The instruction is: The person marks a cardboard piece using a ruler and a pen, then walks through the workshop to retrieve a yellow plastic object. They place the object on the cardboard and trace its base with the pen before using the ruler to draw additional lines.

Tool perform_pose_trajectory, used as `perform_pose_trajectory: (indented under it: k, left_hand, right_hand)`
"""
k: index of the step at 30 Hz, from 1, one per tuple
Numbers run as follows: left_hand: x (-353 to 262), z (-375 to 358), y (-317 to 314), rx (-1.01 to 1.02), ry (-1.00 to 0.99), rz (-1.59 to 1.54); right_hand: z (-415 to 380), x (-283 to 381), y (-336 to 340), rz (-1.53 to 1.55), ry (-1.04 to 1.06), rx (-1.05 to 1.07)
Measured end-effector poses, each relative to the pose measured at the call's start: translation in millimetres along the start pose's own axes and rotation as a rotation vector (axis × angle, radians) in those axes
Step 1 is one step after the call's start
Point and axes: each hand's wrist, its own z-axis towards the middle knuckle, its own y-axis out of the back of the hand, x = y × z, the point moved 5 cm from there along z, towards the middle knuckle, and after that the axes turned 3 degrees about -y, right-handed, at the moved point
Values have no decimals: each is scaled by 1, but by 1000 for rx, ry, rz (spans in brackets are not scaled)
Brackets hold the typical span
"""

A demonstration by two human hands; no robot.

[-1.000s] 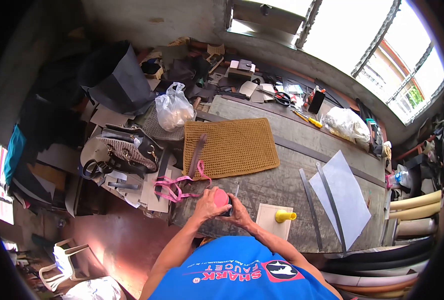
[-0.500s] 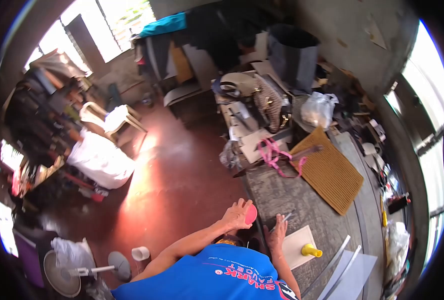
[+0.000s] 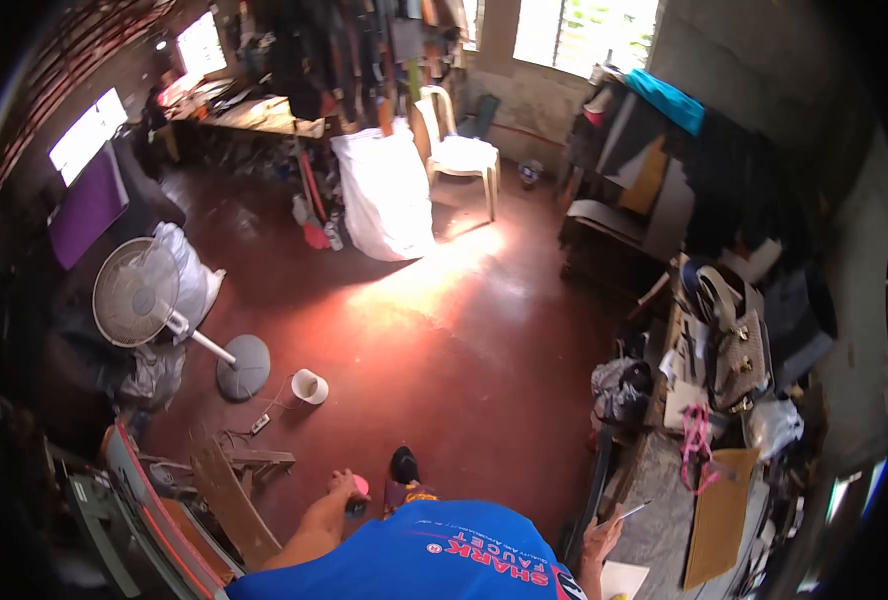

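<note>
Out over the red floor, my left hand [image 3: 341,484] is closed around a round pink object [image 3: 362,485], which looks like a lid or the end of a small tub. On the other side, my right hand [image 3: 596,540] grips a thin, pale, pointed tool [image 3: 632,512] beside the worktable's [image 3: 644,500] edge; its exact kind is too small to tell. Below that hand lies a cream rectangular piece [image 3: 622,580], partly cut off by the frame. A ribbed brown mat [image 3: 719,520] and a pink strap [image 3: 697,445] lie farther along the table.
A white container [image 3: 309,387] stands on the floor near a tilted standing fan [image 3: 139,295] and a power strip [image 3: 261,424]. Boards [image 3: 232,500] lean at lower left. Ahead are a white sack [image 3: 384,195] and a plastic chair [image 3: 461,155]. A woven handbag [image 3: 742,360] sits on the table.
My view has swung left, away from the worktable toward the floor and fan. My left hand has moved from the table edge out to the left with the pink object. My right hand still grips the tool.
</note>
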Motion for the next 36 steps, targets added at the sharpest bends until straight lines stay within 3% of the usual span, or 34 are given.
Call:
perform_pose_trajectory:
  k: [3, 4, 7, 9, 10, 11, 14, 16, 19, 22, 23, 26, 27, 28, 30, 32, 34, 36]
  left_hand:
    - [61, -13, -31, 125, 83, -104]
    - [87, 13, -63, 189, 109, -227]
    - [119, -2, -77, 232, 208, -591]
    - [127, 5, -80, 144, 291, -642]
    - [135, 14, -84, 58, 359, -673]
    - [139, 23, -86, -10, 317, -681]
    - [140, 13, -35, -64, 342, -924]
    - [138, 19, -14, -51, 368, -982]
    - [138, 46, 10, -48, 415, -1018]
    - [140, 80, 39, -53, 453, -1037]
    - [141, 90, 47, -52, 465, -1041]
    - [144, 123, 85, -63, 518, -1064]
    - [145, 134, 106, -73, 538, -1076]
    - [148, 147, 125, -83, 560, -1093]
    - [155, 171, 158, -105, 599, -1114]
    - [157, 193, 187, -114, 632, -1137]
    - [161, 214, 219, -123, 649, -1159]
    - [165, 241, 250, -130, 662, -1182]
  right_hand:
    - [3, 81, -57, 124, 236, 118]
    - [11, 101, -89, 164, 188, 281]
    - [28, 175, -147, 201, 406, 246]
    - [40, 209, -196, 305, 268, 421]
    - [48, 216, -219, 270, 303, 436]
    - [57, 215, -245, 282, 219, 498]
    - [71, 263, -255, 246, 95, 645]
    - [79, 292, -267, 87, -36, 899]
    - [93, 343, -287, 64, 17, 1104]
    - [104, 392, -322, -70, 141, 1067]
    - [111, 383, -365, -230, 339, 951]
    - [138, 404, -443, -148, 308, 886]
    - [149, 335, -559, -84, 228, 1046]
    - [156, 370, -573, -107, 412, 967]
    - [186, 432, -617, -360, 575, 1092]
    - [215, 572, -566, -240, 560, 1168]
    - [232, 696, -542, -211, 417, 1160]
    - [263, 754, -622, 87, 368, 1335]
